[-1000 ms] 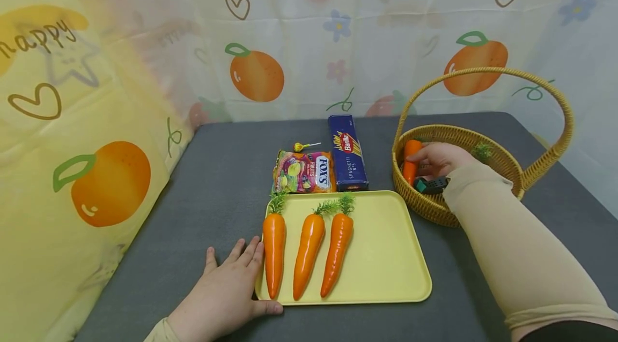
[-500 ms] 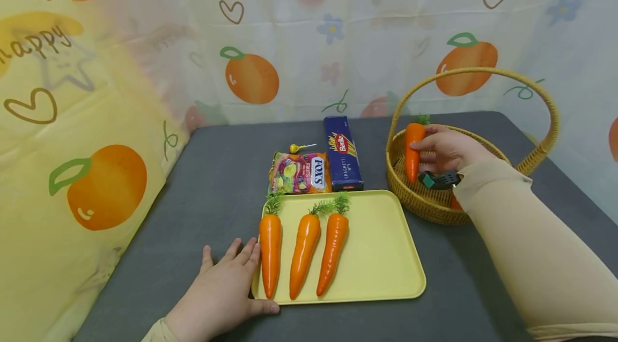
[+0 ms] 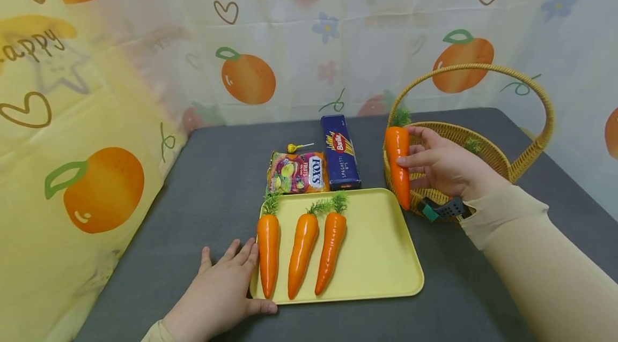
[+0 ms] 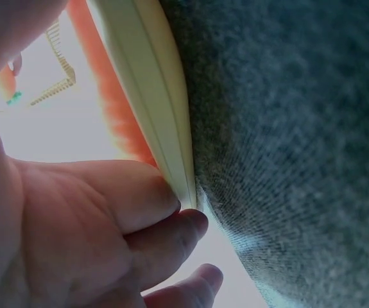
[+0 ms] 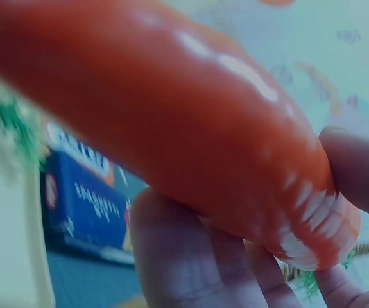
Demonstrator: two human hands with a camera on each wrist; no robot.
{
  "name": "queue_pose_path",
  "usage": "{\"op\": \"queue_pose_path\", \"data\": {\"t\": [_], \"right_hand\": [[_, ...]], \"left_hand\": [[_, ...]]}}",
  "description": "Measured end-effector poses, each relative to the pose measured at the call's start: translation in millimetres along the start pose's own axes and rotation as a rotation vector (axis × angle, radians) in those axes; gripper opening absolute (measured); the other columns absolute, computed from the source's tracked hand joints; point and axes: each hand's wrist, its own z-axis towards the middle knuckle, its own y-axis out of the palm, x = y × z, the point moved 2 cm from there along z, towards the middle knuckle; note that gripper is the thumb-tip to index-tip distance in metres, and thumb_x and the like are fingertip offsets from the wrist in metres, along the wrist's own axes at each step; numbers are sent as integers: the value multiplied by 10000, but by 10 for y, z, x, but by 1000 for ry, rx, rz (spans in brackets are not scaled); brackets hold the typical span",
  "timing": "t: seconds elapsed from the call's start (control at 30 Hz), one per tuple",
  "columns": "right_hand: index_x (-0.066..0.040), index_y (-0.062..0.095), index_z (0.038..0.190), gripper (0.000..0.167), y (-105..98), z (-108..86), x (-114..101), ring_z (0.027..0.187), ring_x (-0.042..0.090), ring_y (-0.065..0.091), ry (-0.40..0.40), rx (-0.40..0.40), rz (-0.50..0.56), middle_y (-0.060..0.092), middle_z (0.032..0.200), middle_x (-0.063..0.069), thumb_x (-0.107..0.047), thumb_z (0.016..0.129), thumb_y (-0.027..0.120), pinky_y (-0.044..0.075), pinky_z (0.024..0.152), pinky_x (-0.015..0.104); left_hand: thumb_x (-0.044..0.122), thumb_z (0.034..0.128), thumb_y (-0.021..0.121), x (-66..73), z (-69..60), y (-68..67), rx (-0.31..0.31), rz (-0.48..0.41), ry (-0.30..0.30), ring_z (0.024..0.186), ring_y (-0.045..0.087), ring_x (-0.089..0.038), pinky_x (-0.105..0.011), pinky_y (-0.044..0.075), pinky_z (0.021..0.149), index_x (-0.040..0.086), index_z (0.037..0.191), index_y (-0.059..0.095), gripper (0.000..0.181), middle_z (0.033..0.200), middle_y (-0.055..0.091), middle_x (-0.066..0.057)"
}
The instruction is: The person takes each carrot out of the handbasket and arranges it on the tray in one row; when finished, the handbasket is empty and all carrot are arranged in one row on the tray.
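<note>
My right hand pinches an orange carrot with a green leafy top, held tip down over the left rim of the wicker basket. In the right wrist view that carrot spans the picture between thumb and fingers. My left hand lies with fingers spread at the left edge of the yellow tray, touching it. On the tray lie a left carrot, a middle carrot and a right carrot, tops away from me. Fingertips meet the tray's rim in the left wrist view.
Behind the tray lie a Fox's candy bag, a yellow lollipop and a blue Barilla spaghetti box. Another green leafy top shows inside the basket, whose tall handle arches above. A patterned curtain hangs behind the grey table.
My right hand has lifted the carrot up out of the basket and moved it left and toward me, to the basket's near-left rim. The left hand stays at the tray's edge.
</note>
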Motion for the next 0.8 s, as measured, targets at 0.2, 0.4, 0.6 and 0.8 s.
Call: {"op": "queue_pose_path", "data": {"t": [0.2, 0.4, 0.6, 0.8], "right_hand": [[-179, 104, 1705, 816, 253, -137, 139, 1139, 206, 700, -46, -59, 35, 482, 1453, 142, -2, 1095, 616, 683, 895, 442], [-161, 96, 1726, 864, 575, -167, 460, 1079, 251, 717, 36, -37, 67, 483, 1471, 217, -10, 1078, 649, 687, 864, 479], [-148, 139, 1721, 886, 834, -169, 771, 1055, 295, 733, 134, 19, 79, 528, 1406, 244, -12, 1047, 698, 687, 854, 519], [-145, 196, 1685, 856, 1009, -167, 938, 959, 283, 714, 208, 24, 76, 542, 1325, 227, 18, 1023, 714, 688, 768, 488]], "left_hand": [[927, 711, 762, 3, 0, 2, -3, -1, -7, 1629, 346, -507, -949, 91, 1152, 26, 1687, 437, 1368, 1772, 393, -177], [926, 689, 776, 6, 5, 1, -3, -11, -19, 1634, 341, -500, -943, 106, 1156, 27, 1687, 439, 1385, 1777, 392, -156], [926, 684, 780, 5, 2, -4, 9, -11, -10, 1642, 331, -491, -941, 107, 1161, 28, 1689, 434, 1391, 1784, 379, -151], [918, 691, 788, 4, -11, -8, 12, -10, -3, 1636, 341, -494, -943, 111, 1156, 18, 1684, 439, 1385, 1779, 385, -161]]}}
